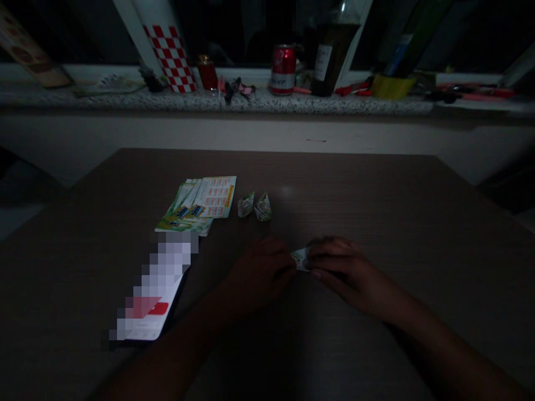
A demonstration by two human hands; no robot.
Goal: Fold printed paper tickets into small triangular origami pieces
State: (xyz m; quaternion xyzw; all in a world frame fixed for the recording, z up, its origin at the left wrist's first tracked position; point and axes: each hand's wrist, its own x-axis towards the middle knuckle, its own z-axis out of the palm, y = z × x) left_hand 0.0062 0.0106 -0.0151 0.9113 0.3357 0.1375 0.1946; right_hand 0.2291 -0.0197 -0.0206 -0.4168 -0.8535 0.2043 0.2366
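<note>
Between my two hands, low over the table, is a small piece of printed paper [300, 258], pale with some colour on it. My left hand [265, 270] grips its left end, fingers curled and dark in shadow. At its right end my right hand [340, 270] pinches it between thumb and fingers. Most of the paper is hidden by the fingers, so its full shape does not show. Farther back stand two small folded paper pieces, a left one [246, 205] and a right one [263, 207], side by side with printed green and white faces.
Left of the folded pieces lies a fanned stack of printed calendar cards [209, 197]. A lit phone [144, 328] rests nearer me, partly blurred out. On the stone windowsill [251, 104] stand a red can [283, 69], a dark bottle [330, 58] and a checkered container [171, 58].
</note>
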